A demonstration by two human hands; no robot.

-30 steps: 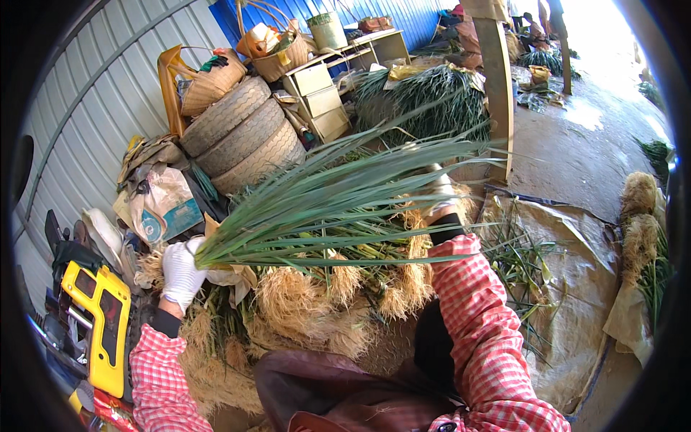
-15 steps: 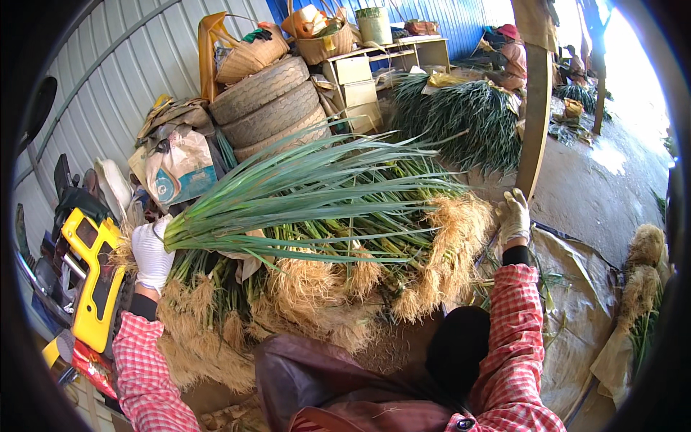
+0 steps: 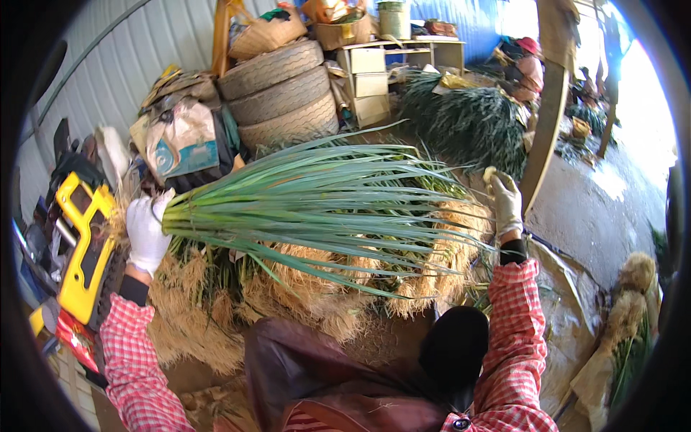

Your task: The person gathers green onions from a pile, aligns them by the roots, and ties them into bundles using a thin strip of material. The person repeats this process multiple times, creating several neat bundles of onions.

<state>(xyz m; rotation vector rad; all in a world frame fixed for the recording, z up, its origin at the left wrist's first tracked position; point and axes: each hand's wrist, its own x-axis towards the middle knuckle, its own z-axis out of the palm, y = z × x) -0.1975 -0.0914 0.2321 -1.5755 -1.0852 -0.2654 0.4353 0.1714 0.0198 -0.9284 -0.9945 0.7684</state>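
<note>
A long bunch of green onions (image 3: 309,205) lies sideways across the middle, leaves fanning to the right. My left hand (image 3: 147,230), in a white glove, is closed round its base, and pale roots (image 3: 119,216) stick out past the fist. My right hand (image 3: 507,205), also gloved, is raised near the leaf tips with its fingers loosely bent and partly apart. No object shows in it. Beneath the bunch is a heap of more green onions, their straw-coloured roots (image 3: 187,309) turned toward my knees. The bunch covers much of that heap.
Stacked tyres (image 3: 281,93) stand at the back beside a shelf unit (image 3: 371,83). A yellow tool-like object (image 3: 83,266) is at far left. A wooden post (image 3: 547,129) rises at right, with another green onion pile (image 3: 461,119) behind. More rooted bundles (image 3: 633,302) lie far right. Other people sit beyond.
The bunch has swung lower, its leaves now spreading further right and down over the heap. My right hand has risen slightly, its fingers more bent. The whole view has shifted a little.
</note>
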